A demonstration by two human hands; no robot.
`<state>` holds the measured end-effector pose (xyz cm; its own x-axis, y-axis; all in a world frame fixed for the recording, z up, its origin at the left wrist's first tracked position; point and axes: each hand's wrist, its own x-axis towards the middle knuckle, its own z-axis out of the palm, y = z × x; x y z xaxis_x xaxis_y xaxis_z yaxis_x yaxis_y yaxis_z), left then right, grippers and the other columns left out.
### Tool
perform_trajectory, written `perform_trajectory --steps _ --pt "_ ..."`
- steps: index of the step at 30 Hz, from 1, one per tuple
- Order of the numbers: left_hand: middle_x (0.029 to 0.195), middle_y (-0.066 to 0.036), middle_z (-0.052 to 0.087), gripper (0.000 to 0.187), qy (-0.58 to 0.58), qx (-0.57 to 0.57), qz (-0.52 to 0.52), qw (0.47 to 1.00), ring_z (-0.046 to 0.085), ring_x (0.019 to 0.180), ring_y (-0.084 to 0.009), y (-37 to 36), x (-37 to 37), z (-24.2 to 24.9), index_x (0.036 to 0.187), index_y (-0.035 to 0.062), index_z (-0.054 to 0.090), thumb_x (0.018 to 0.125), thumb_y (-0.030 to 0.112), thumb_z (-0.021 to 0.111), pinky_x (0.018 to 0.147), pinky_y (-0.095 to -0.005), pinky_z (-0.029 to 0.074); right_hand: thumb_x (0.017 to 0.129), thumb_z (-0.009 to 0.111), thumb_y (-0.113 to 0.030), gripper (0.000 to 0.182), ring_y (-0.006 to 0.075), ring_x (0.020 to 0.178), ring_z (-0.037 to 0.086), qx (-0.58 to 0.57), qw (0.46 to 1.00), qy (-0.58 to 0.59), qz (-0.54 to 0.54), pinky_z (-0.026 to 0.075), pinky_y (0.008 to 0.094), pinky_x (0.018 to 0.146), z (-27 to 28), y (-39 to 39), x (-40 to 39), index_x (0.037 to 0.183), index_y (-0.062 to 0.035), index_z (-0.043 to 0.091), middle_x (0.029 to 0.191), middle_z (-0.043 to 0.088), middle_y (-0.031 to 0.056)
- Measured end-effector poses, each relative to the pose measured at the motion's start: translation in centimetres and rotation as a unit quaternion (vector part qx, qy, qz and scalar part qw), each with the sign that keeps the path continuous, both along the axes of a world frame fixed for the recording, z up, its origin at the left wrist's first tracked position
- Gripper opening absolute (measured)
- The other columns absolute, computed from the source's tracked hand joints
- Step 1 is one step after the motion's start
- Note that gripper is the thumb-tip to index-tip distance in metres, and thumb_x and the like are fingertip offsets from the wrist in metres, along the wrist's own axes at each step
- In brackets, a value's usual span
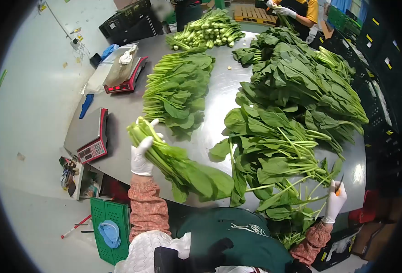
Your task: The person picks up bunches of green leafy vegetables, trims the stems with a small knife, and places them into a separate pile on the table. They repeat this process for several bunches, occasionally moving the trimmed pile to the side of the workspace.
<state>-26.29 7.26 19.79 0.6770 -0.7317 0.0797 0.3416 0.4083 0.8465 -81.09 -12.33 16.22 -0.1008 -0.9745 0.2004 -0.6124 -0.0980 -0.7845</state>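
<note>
Green apron (230, 236), foreground; leafy bunch (182, 166) is clasped by left hand (141, 159), orange tool (338, 188) is gripped by right hand (335, 203).

On the left of my shiny metal desk (219, 91) I have a red-sided digital scale with a flat grey plate (86, 133), a slim blue object (86, 106) just beyond it, and farther off a red scale with lit digits (123, 86). Near left, a green perforated plastic crate (100, 214) bears a crumpled pale-blue bundle (110, 233). Far off I see a slatted wooden pallet (254, 15), a person in yellow sleeves and a dark apron (300, 9), and, at right, stacked black plastic crates (385, 88).
</note>
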Motion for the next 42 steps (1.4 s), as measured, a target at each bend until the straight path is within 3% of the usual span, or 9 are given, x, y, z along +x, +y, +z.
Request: perform_trajectory --steps 5,11,17,23,29,32,34,36,42 --pt "0.120 -0.021 0.062 0.041 0.199 -0.027 0.084 0.976 0.061 0.107 -0.0319 -1.0 8.4 -0.4 0.124 -0.0004 0.053 0.090 0.016 0.066 0.098 -0.0468 0.050 0.097 0.061 -0.010 0.017 0.0062 0.064 0.041 0.001 1.000 0.019 -0.001 0.037 0.0231 0.058 -2.9 -1.6 -1.4 0.084 0.0008 0.056 0.067 0.048 -0.0023" --pt "0.099 -0.003 0.070 0.019 0.244 -0.010 0.057 0.968 0.066 0.091 -0.0219 -11.8 25.8 -2.8 0.105 0.0128 0.070 0.086 0.016 0.069 0.089 -0.0425 0.052 0.096 0.061 -0.007 0.014 0.0075 0.067 0.041 0.036 0.997 0.051 -0.036 0.037 0.0225 0.063 -4.7 -2.3 -1.6 0.086 0.0015 0.056 0.070 0.047 -0.0006" --pt "0.110 -0.010 0.071 0.019 0.232 0.112 0.159 0.953 0.065 0.102 -0.0327 -21.2 35.5 -4.0 0.097 0.0113 0.070 0.085 0.026 0.070 0.095 -0.0526 0.048 0.090 0.062 0.000 0.012 0.0078 0.068 0.041 0.082 0.992 0.062 -0.072 0.039 0.0230 0.064 -5.6 -2.2 -0.8 0.084 0.0030 0.052 0.072 0.046 -0.0003" --pt "0.149 -0.004 0.046 0.055 0.390 0.249 0.275 0.842 0.043 0.136 -0.0214 -26.6 30.5 -4.9 0.142 0.0193 0.048 0.094 0.043 0.059 0.114 -0.0522 0.029 0.093 0.063 -0.005 0.017 0.0098 0.065 0.038 0.057 0.984 0.149 -0.083 0.040 0.0245 0.061 -6.5 -1.7 0.3 0.084 0.0033 0.052 0.068 0.044 0.0033" --pt "0.152 -0.012 0.039 0.062 0.330 0.234 0.221 0.887 0.037 0.139 -0.0329 -25.2 29.8 -3.6 0.142 0.0162 0.044 0.088 0.034 0.068 0.112 -0.0560 0.031 0.093 0.062 -0.004 0.014 0.0089 0.067 0.039 0.053 0.988 0.136 -0.040 0.038 0.0238 0.060 -3.8 -2.2 -1.4 0.085 0.0022 0.052 0.069 0.044 0.0036" --pt "0.157 -0.019 0.026 0.073 0.285 0.208 0.149 0.924 0.032 0.140 -0.0405 -22.8 32.6 -4.7 0.148 0.0083 0.031 0.089 0.032 0.067 0.112 -0.0575 0.031 0.094 0.060 -0.005 0.015 0.0128 0.065 0.038 0.070 0.969 0.236 -0.038 0.041 0.0312 0.059 -1.0 -2.3 -2.7 0.087 0.0026 0.049 0.068 0.043 0.0167" --pt "0.156 -0.024 0.025 0.077 0.331 0.208 0.134 0.911 0.032 0.140 -0.0424 -21.7 32.1 -4.2 0.148 -0.0017 0.027 0.090 0.030 0.067 0.112 -0.0568 0.031 0.095 0.062 -0.015 0.019 0.0381 0.060 0.040 0.079 0.936 0.338 -0.050 0.043 0.0373 0.058 1.3 -2.2 -2.7 0.088 0.0000 0.053 0.071 0.052 0.0246" --pt "0.155 -0.026 0.025 0.080 0.298 0.192 0.107 0.929 0.033 0.140 -0.0430 -20.2 29.1 -3.4 0.147 -0.0082 0.024 0.090 0.029 0.067 0.113 -0.0557 0.032 0.092 0.063 -0.014 0.015 0.0448 0.068 0.050 0.125 0.904 0.401 -0.080 0.045 0.0417 0.062 2.6 -2.0 -2.9 0.089 -0.0005 0.055 0.077 0.058 0.0256" --pt "0.142 -0.021 0.047 0.056 0.132 0.162 -0.022 0.978 0.046 0.133 -0.0384 -13.7 22.3 -5.6 0.138 -0.0043 0.043 0.096 0.028 0.060 0.109 -0.0498 0.041 0.080 0.069 -0.026 0.032 0.0394 0.090 0.064 0.164 0.880 0.444 -0.031 0.052 0.0462 0.077 -4.0 -1.1 -9.3 0.108 -0.0111 0.068 0.094 0.069 0.0188"
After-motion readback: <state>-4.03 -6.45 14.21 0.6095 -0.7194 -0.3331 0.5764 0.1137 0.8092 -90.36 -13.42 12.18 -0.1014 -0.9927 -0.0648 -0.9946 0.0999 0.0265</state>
